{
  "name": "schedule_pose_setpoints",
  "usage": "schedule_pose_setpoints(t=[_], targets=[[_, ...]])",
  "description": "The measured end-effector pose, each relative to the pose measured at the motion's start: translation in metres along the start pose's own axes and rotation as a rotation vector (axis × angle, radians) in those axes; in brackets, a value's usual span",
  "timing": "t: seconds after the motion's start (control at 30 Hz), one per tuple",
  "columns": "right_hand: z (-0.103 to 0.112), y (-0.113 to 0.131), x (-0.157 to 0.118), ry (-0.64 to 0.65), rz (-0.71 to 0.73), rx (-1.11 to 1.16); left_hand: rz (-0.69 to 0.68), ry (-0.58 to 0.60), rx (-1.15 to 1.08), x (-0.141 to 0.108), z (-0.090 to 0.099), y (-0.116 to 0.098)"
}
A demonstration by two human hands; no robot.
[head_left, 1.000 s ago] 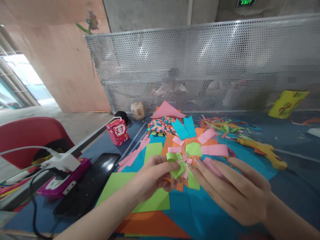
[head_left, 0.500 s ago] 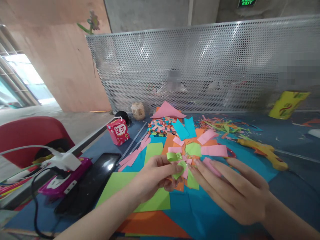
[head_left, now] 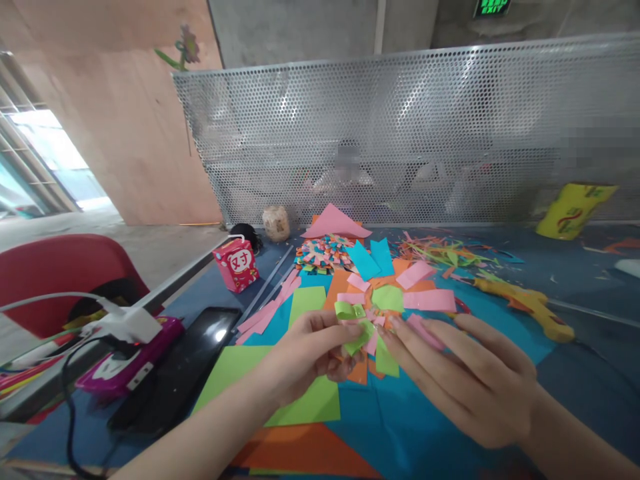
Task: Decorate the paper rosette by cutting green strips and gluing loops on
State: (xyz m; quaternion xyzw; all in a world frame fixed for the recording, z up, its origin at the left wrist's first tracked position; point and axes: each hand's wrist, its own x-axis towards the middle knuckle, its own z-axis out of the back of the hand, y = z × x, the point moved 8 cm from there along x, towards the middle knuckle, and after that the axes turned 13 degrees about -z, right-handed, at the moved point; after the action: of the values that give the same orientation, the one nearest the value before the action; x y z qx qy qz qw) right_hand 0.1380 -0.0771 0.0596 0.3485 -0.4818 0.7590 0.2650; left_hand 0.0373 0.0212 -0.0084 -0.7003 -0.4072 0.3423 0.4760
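In the head view, my left hand [head_left: 320, 350] pinches a light green curled strip of a small paper flower [head_left: 371, 327] between thumb and forefinger. Pink bits sit at the flower's middle, with another green strip [head_left: 387, 360] hanging at its lower right. My right hand [head_left: 465, 373] reaches in from the right, fingertips closed on the flower's right edge; its thumb is hidden. Just behind lie a round green paper piece [head_left: 387, 298] and pink paper strips [head_left: 429, 300]. Sheets of green paper [head_left: 305, 403] and blue paper [head_left: 415, 427] lie under the hands.
A yellow glue gun [head_left: 530, 307] lies at the right. Paper shreds [head_left: 440, 250] and a fringed multicoloured paper piece [head_left: 324, 255] are further back. At left are a black phone [head_left: 185, 367], a purple power strip [head_left: 133, 360] and a red box [head_left: 237, 265]. A perforated metal screen [head_left: 350, 107] stands behind.
Almost nothing differs. The green strip in my left fingers has tilted slightly, and both hands keep their places at the paper flower.
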Motion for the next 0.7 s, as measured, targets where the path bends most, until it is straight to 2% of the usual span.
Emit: schedule_pose_setpoints(t=[0.33,0.47,0.53,0.63,0.7], targets=[[0.002,-0.003,0.003,-0.030,-0.045,0.014,-0.002,-0.010,-0.015,0.001,0.000,0.002],[0.000,-0.014,0.004,-0.046,-0.118,0.042,0.010,0.082,-0.012,0.002,0.000,0.002],[-0.003,-0.029,0.006,-0.032,-0.258,0.152,-0.096,0.089,0.072,0.005,0.007,-0.009],[-0.014,-0.058,0.003,-0.012,-0.584,0.472,-0.464,-0.046,0.302,0.002,0.024,-0.047],[-0.024,-0.072,-0.004,-0.007,-0.766,0.628,-0.683,-0.138,0.448,-0.007,0.028,-0.070]])
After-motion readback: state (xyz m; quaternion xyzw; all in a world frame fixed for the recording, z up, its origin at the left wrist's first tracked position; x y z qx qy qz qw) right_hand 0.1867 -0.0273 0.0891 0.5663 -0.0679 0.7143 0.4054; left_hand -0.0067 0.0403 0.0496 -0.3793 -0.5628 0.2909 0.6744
